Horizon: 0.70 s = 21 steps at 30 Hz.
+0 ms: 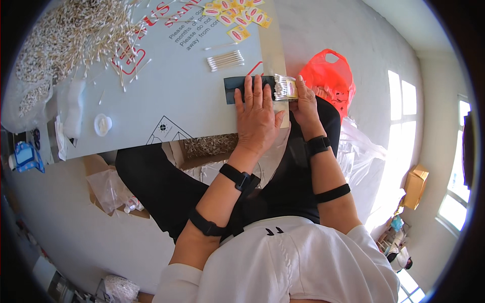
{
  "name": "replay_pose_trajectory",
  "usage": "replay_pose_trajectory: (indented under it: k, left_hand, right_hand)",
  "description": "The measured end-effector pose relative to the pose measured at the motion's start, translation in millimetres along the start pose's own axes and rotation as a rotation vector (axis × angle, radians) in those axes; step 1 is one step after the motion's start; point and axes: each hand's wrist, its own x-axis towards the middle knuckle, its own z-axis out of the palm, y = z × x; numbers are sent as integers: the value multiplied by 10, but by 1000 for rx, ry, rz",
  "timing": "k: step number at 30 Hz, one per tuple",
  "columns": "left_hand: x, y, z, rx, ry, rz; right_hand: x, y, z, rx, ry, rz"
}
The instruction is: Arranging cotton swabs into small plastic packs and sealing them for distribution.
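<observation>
My left hand [256,113] lies flat with its fingers stretched over a dark flat rectangular piece [232,90] near the table's right edge. Its fingers cover the middle of that piece. My right hand [306,106] grips a small pack of cotton swabs [286,88] at the edge, white tips towards the dark piece. A yellow label shows on the pack. Whether it is tucked into the dark piece cannot be made out. Just beyond my left hand lies a neat row of cotton swabs [225,60], with a single swab [220,46] above it.
A large heap of loose cotton swabs [65,38] fills the table's far left. Small yellow labels [238,34] lie scattered at the far side. A little white dish [102,124] stands at left. Beyond the right edge hangs a red plastic bag [328,76]; an open box of swabs [209,146] sits below.
</observation>
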Motion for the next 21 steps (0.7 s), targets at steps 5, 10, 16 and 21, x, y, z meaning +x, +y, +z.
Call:
replay_pose_trajectory:
  k: [5,10,16,21]
  left_hand:
    - [-40,26,13,-7,-5,19]
    - [-39,19,12,-50,34,26]
    - [-42,4,-11,-69,65,17]
    - [-47,5,-11,-77,68,30]
  right_hand:
    - [-23,-37,56,-14,70,-7]
    - [31,-12,-3,46,73,31]
    - [9,-34,19,41,81,35]
    - [25,-35,-12,23,65,27]
